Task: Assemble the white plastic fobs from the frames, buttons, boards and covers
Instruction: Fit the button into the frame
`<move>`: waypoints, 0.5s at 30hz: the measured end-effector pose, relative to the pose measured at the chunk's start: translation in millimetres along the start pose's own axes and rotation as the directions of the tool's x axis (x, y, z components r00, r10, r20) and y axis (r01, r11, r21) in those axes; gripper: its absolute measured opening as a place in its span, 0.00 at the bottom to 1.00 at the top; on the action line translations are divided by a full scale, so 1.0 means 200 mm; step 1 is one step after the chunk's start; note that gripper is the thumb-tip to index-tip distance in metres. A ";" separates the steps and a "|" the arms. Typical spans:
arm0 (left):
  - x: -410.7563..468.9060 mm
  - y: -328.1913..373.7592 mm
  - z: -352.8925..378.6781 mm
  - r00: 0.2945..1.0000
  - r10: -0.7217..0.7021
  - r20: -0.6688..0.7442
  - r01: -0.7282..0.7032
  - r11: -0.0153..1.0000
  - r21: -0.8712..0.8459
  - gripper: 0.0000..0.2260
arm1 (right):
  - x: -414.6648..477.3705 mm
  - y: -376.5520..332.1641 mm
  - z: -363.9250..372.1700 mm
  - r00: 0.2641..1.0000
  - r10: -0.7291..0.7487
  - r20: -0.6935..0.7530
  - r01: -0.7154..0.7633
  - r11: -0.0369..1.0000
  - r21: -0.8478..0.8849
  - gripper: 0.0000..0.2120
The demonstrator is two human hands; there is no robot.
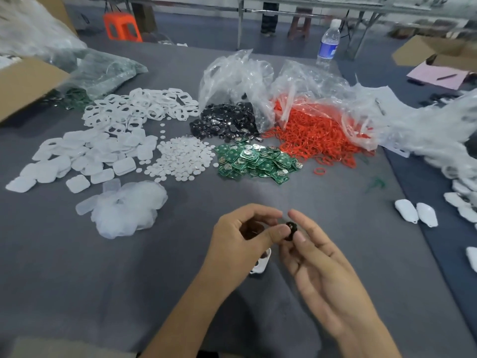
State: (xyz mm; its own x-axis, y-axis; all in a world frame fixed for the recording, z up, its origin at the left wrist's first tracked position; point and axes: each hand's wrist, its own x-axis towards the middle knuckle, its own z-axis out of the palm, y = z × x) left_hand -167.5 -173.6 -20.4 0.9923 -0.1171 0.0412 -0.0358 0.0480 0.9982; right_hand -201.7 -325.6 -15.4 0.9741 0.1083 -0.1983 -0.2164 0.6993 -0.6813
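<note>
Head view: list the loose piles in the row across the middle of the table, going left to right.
white covers → white round discs → green circuit boards → red rings

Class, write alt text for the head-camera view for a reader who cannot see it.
A person's left hand and right hand pinch a small black round part above a grey table. Beyond lie piles of white covers, green boards and red rings.
</note>
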 end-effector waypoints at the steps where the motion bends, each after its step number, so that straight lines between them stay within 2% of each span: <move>1: 0.00 -0.01 0.01 1.000 -0.003 -0.004 0.003 1.000 0.012 0.10 | 0.00 0.00 -0.01 1.000 0.014 0.003 -0.014 1.000 0.013 0.15; 4: 0.01 -0.05 0.01 1.000 0.015 -0.025 -0.014 0.998 0.061 0.15 | -0.01 0.00 -0.06 0.999 0.049 -0.013 -0.048 0.996 0.073 0.14; 6: 0.01 -0.10 -0.05 0.998 0.054 -0.042 -0.044 0.976 0.214 0.21 | -0.01 0.00 -0.09 0.996 0.074 -0.039 -0.069 0.990 0.126 0.14; 7: 0.01 -0.13 -0.09 0.998 0.067 -0.013 -0.057 0.927 0.370 0.26 | -0.01 0.00 -0.11 0.995 0.086 -0.046 -0.079 0.985 0.151 0.15; 9: 0.01 -0.18 -0.14 0.990 0.012 0.140 -0.104 0.733 0.673 0.40 | -0.02 -0.01 -0.13 0.994 0.106 -0.034 -0.097 0.976 0.194 0.18; 11: 0.01 -0.22 -0.17 0.967 -0.051 0.248 -0.173 0.582 0.795 0.47 | -0.02 -0.02 -0.14 0.992 0.122 -0.008 -0.117 0.966 0.230 0.29; 13: 0.01 -0.25 -0.17 0.959 -0.024 0.281 -0.222 0.551 0.804 0.45 | -0.02 -0.03 -0.14 0.992 0.127 -0.017 -0.119 0.961 0.248 0.35; 15: 0.00 -0.26 -0.18 0.962 0.031 0.273 -0.243 0.557 0.794 0.39 | -0.02 -0.04 -0.14 0.991 0.121 -0.047 -0.104 0.958 0.268 0.35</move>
State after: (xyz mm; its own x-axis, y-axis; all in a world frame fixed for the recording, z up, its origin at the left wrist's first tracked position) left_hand -160.5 -141.2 -73.8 0.9207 -0.3816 0.0821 -0.3554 -0.7325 0.5807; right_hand -205.7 -351.9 -29.0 0.9365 0.1586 -0.3126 -0.2914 0.8480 -0.4427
